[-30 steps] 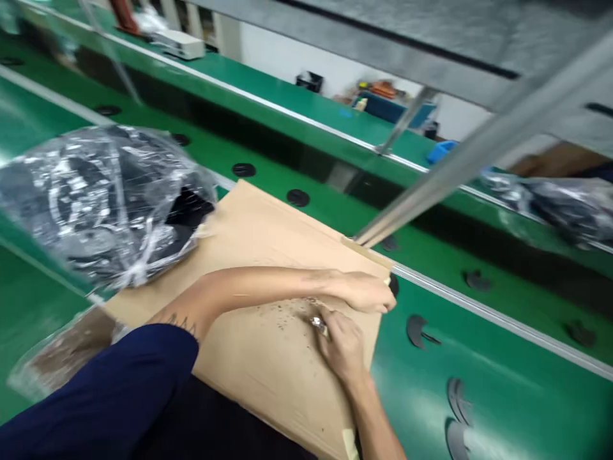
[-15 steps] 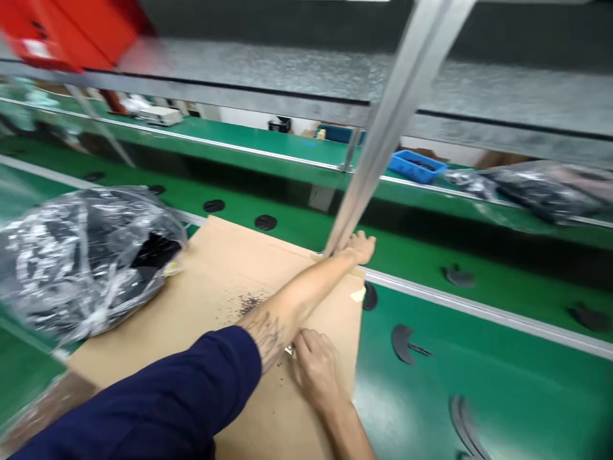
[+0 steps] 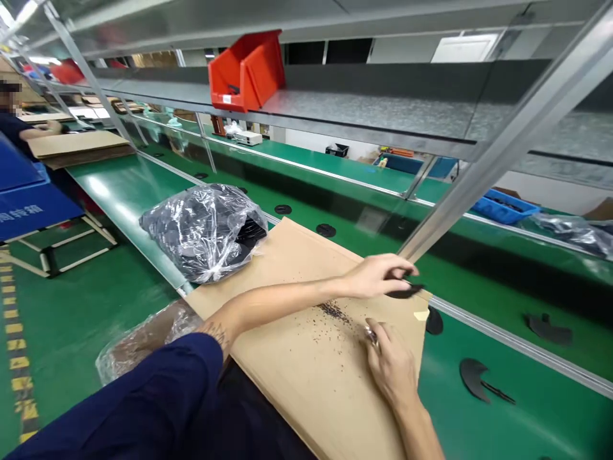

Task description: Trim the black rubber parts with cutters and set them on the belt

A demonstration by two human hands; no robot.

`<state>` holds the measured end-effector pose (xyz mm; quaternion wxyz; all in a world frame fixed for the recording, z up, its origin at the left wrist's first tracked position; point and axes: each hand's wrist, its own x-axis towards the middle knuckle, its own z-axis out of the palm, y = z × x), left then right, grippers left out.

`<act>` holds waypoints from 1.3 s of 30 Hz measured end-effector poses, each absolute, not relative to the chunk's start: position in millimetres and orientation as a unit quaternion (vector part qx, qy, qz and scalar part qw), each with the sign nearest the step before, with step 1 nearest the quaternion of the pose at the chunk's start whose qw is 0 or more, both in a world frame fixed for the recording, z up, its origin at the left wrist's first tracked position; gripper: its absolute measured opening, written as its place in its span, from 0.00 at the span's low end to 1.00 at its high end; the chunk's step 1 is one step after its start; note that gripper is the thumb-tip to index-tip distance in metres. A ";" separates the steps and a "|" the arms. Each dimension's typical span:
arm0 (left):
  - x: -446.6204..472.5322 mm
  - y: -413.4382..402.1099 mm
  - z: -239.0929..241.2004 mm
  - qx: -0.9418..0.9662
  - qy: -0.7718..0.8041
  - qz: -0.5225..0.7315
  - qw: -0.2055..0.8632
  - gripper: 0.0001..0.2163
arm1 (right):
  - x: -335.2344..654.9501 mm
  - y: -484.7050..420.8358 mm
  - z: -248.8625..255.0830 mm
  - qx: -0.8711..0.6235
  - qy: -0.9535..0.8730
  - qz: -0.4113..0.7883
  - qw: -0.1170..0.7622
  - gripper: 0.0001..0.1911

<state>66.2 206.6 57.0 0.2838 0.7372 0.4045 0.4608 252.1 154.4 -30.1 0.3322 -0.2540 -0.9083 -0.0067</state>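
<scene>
My left hand (image 3: 376,276) is above the far right part of the cardboard (image 3: 306,255), its fingers closed around a thin black plastic piece (image 3: 406,292). Motion blurs the piece, and part of it is hidden by the fingers. Closer to me, my right hand (image 3: 393,367) is low over the board, closed on a small shiny metal tool (image 3: 371,335) whose kind I cannot make out. Small dark scraps (image 3: 335,312) lie scattered between the two hands. A clear plastic bag (image 3: 205,230) full of black pieces rests at the board's left corner.
A slanted metal post (image 3: 498,160) rises behind my left hand. Black curved parts (image 3: 472,377) lie on the green surface at right, and round black pieces (image 3: 325,230) on the belt. An orange bin (image 3: 249,73) sits on the upper shelf. A person (image 3: 19,121) works far left.
My left hand has come back from the belt by the post and now holds a black piece. The view has swung left. My right hand stays low over the cardboard with the metal tool.
</scene>
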 end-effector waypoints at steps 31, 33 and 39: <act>-56.3 84.2 30.4 0.611 0.684 0.367 0.155 0.13 | 245.1 135.4 -16.8 -0.338 -0.824 0.114 0.440 0.20; -106.5 70.3 40.0 0.581 0.749 0.307 0.083 0.13 | 243.1 135.3 -18.4 -0.340 -0.818 0.137 0.444 0.20; -169.2 45.4 40.6 0.570 0.814 0.107 -0.023 0.08 | 236.2 134.6 -17.8 -0.330 -0.799 0.201 0.461 0.21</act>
